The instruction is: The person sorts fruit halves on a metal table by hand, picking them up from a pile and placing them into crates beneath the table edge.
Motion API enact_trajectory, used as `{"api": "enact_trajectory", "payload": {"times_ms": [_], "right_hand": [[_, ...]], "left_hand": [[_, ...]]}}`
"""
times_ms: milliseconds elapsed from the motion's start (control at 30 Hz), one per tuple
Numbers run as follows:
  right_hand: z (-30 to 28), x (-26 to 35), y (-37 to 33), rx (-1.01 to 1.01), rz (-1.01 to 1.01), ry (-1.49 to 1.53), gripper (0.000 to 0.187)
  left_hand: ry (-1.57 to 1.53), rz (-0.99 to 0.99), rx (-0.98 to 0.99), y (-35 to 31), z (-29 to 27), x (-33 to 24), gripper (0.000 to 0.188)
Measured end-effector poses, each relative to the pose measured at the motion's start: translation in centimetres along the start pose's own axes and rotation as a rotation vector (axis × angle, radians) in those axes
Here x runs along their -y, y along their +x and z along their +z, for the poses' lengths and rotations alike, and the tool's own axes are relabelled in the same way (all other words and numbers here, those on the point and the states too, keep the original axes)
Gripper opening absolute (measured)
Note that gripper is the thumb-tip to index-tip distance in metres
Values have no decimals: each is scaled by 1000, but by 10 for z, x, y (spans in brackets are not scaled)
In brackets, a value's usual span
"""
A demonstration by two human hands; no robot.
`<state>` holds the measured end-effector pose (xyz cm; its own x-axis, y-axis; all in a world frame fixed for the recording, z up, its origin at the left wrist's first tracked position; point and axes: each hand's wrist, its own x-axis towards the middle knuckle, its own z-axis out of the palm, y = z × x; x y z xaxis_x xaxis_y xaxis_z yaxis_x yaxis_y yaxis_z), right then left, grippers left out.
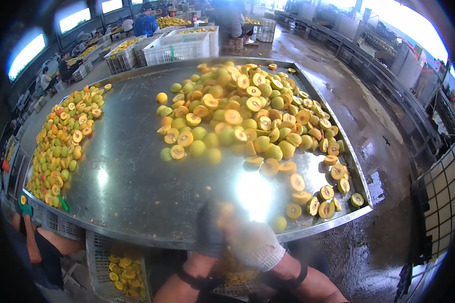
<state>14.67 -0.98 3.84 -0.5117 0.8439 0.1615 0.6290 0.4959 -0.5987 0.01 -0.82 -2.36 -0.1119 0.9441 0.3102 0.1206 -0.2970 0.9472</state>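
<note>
Close together at the near edge of a metal table (136,151) are my left hand (211,230) in a dark glove and my right hand (258,246) in a white knit glove. Both are closed around a blurred orange-yellow patch between them, too smeared to name. Beyond them spreads a heap of yellow-green stone fruit (232,117), many cut in half with the brown pit area showing. Several loose halves (326,192) lie on the right, cut faces mostly up. Below the table edge, a crate (92,262) holds fruit pieces (128,275).
A second fruit pile (65,136) covers the table's left side, with a green-handled tool (63,203) beside it. A co-worker's gloved hand (25,204) holds fruit there. White crates (177,49) stand behind the raised rim; wet floor (379,136) lies right, near a caged container (442,197).
</note>
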Motion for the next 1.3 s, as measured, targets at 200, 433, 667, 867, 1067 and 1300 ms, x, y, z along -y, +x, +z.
{"api": "enact_trajectory", "payload": {"times_ms": [200,433,667,867,1067,1300], "right_hand": [[-5,-15,6,97,-101,112,42],[-2,-27,10,202,57,567,44],[0,-19,2,-3,-15,131,38],[-11,-18,8,111,-117,151,32],[-11,-34,3,192,-20,513,34],[-12,-34,9,251,120,678,41]], "left_hand": [[-156,-266,281,6,-25,14,49],[-279,-302,145,10,-14,4,43],[103,-27,47,13,-5,0,36],[167,-69,244,21,-21,5,19],[407,37,289,29,-15,-24,16],[-35,-323,165,25,-13,4,24]]}}
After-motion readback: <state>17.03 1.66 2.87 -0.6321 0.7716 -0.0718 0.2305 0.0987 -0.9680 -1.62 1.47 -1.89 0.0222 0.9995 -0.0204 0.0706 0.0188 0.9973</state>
